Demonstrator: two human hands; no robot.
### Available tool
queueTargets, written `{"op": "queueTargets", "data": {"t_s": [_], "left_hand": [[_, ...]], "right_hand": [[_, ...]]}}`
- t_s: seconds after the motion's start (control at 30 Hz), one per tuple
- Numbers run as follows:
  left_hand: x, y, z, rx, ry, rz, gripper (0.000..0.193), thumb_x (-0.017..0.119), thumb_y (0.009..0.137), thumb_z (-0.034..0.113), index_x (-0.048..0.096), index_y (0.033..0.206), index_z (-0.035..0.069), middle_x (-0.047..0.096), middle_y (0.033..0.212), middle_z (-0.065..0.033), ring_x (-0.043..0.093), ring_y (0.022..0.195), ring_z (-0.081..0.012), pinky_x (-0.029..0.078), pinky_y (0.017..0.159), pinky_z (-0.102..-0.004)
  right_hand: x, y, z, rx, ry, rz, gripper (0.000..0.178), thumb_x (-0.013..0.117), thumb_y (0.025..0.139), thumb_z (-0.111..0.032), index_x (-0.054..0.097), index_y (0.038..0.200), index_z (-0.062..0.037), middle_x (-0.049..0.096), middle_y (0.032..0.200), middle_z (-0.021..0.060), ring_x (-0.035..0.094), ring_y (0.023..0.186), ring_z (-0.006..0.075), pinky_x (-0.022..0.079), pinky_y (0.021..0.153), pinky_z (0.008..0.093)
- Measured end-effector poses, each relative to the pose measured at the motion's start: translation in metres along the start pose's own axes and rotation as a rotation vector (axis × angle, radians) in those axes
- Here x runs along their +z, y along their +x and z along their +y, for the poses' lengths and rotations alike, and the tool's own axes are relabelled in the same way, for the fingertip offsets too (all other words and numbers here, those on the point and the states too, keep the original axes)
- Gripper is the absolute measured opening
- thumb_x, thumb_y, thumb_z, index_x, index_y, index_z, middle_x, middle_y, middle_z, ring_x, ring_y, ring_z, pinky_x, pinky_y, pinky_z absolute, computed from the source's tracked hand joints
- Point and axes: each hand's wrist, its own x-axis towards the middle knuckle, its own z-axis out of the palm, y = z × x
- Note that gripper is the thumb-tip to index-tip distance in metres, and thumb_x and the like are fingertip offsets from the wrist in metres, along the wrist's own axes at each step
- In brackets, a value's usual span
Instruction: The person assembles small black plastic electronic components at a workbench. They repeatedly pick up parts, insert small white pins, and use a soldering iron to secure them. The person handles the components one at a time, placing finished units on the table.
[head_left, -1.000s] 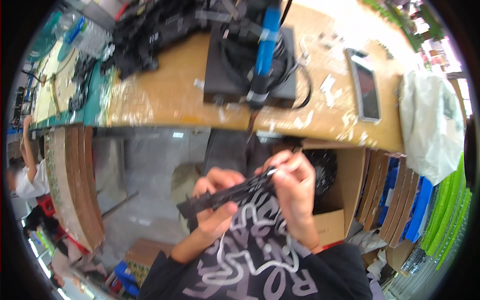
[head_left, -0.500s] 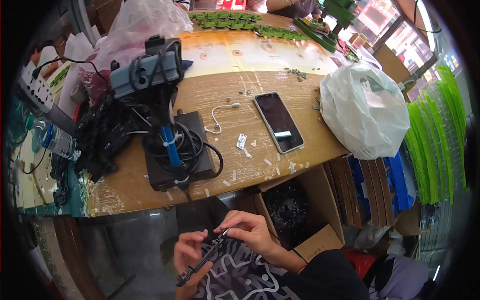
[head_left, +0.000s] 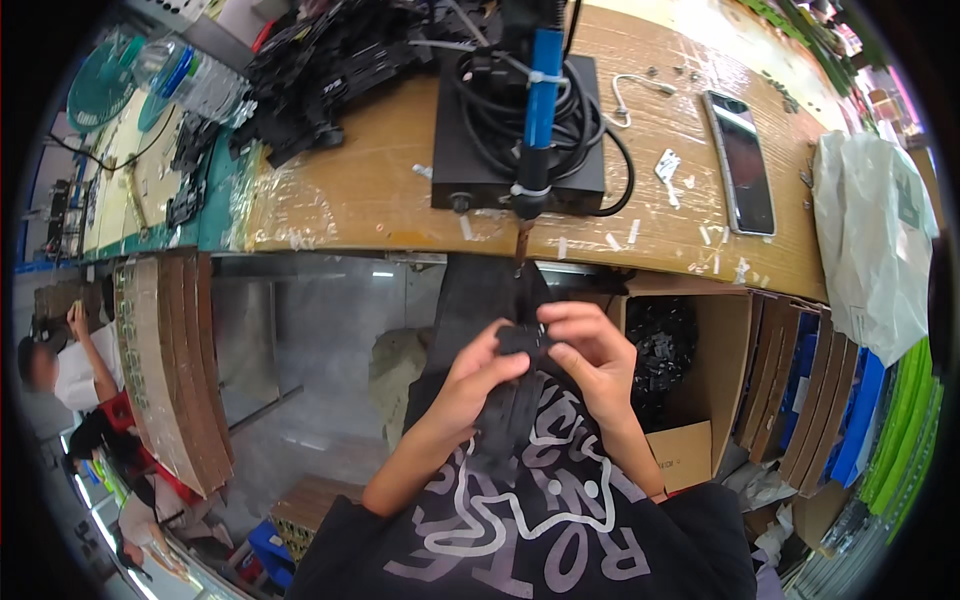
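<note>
My left hand grips a black plastic part in front of my chest, thumb across it. At the part's right side, my right hand has its thumb and fingers curled in against it. Motion blurs the part, so its details do not show. Just beyond my hands, a blue-handled soldering iron points down over the table edge. Its brownish tip is a little way from the part. Behind it sits a black box with coiled cable on top.
The wooden table carries a phone, a white cable, a heap of black plastic parts and a water bottle. A white bag hangs at the right edge. Below stands a cardboard box of black pieces. People sit far left.
My view has swung down and left. Both hands have brought the black plastic part up close below the soldering iron's tip, and the part is turned more upright.
</note>
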Motion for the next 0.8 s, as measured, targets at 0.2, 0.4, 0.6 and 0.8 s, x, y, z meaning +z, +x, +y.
{"op": "queueTargets", "data": {"t_s": [0.2, 0.4, 0.6, 0.8], "left_hand": [[-0.005, 0.019, -0.003, 0.231, 0.109, 0.169, 0.011, 0.048, 0.083, 0.009, 0.045, 0.092, 0.004, 0.051, 0.077, 0.0002, 0.047, 0.066, -0.0019, 0.039, 0.057, -0.0163], [0.0, 0.026, 0.002, 0.268, 0.132, 0.141, 0.012, 0.048, 0.083, 0.009, 0.044, 0.093, 0.004, 0.052, 0.078, -0.0006, 0.048, 0.067, -0.0029, 0.039, 0.057, -0.0171], [0.001, 0.026, 0.005, 0.273, 0.125, 0.133, 0.012, 0.048, 0.083, 0.009, 0.044, 0.093, 0.004, 0.051, 0.078, -0.0004, 0.048, 0.067, -0.0029, 0.039, 0.057, -0.017], [-0.002, 0.025, 0.004, 0.27, 0.149, 0.123, 0.011, 0.048, 0.082, 0.008, 0.043, 0.091, 0.004, 0.049, 0.077, 0.0003, 0.047, 0.067, -0.0024, 0.039, 0.057, -0.0167]], "right_hand": [[-0.002, 0.001, -0.008, 0.564, 0.122, -0.099, 0.027, 0.056, 0.078, -0.003, 0.044, 0.101, 0.0025, 0.057, 0.076, 0.0086, 0.057, 0.06, 0.0133, 0.048, 0.053, 0.0236], [0.003, 0.001, -0.012, 0.588, 0.187, -0.061, 0.022, 0.056, 0.077, -0.001, 0.044, 0.096, 0.0013, 0.057, 0.07, 0.0072, 0.056, 0.055, 0.0122, 0.046, 0.048, 0.0236], [0.005, 0.002, -0.015, 0.57, 0.168, -0.055, 0.021, 0.056, 0.077, -0.001, 0.045, 0.095, 0.0021, 0.057, 0.07, 0.0072, 0.055, 0.055, 0.0118, 0.046, 0.048, 0.0232], [0.008, 0.002, -0.018, 0.562, 0.151, -0.055, 0.021, 0.055, 0.077, -0.001, 0.046, 0.096, 0.0026, 0.056, 0.069, 0.0073, 0.055, 0.054, 0.012, 0.046, 0.048, 0.0231]]}}
